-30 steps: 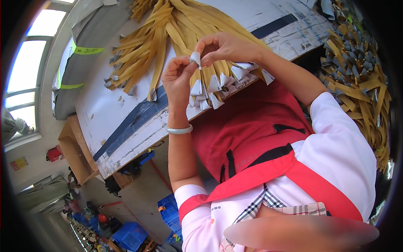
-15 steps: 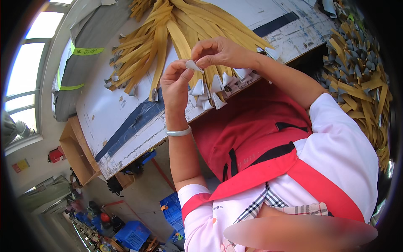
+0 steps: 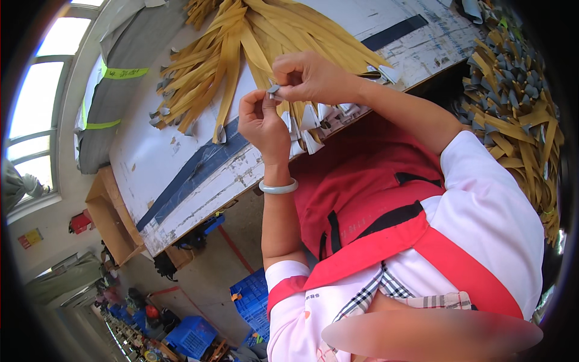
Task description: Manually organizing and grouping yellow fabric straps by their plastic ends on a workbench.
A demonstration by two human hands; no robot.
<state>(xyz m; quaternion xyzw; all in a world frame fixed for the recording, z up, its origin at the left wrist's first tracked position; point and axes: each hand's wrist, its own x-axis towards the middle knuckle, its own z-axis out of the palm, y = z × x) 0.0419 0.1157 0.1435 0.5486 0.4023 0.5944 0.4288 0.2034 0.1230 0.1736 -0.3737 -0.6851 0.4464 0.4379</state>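
Table (image 3: 151,160): pale, worn and the largest thing we see
Yellow strips (image 3: 283,30): fanned out on the table, many ends bearing white or grey tips, some of these along its near edge
Strip bundle (image 3: 512,114): yellow with grey ends, off to the right of the table
Cardboard box (image 3: 111,217): just beside the table's left end
Right hand (image 3: 310,78): above the table's near side, thumb and forefinger narrowed at a small grey tab (image 3: 273,90); whether they grip it, we cannot tell
Left hand (image 3: 265,130): also above the table's near side, thumb and forefinger pinched on the tab
Bangle (image 3: 278,186): pale, on the left wrist, just off the table's near edge
Grey tab: above the table, where the hands meet; we judge the step in hand to be fingertip work on it, and the next move to call for a light, exact pinch
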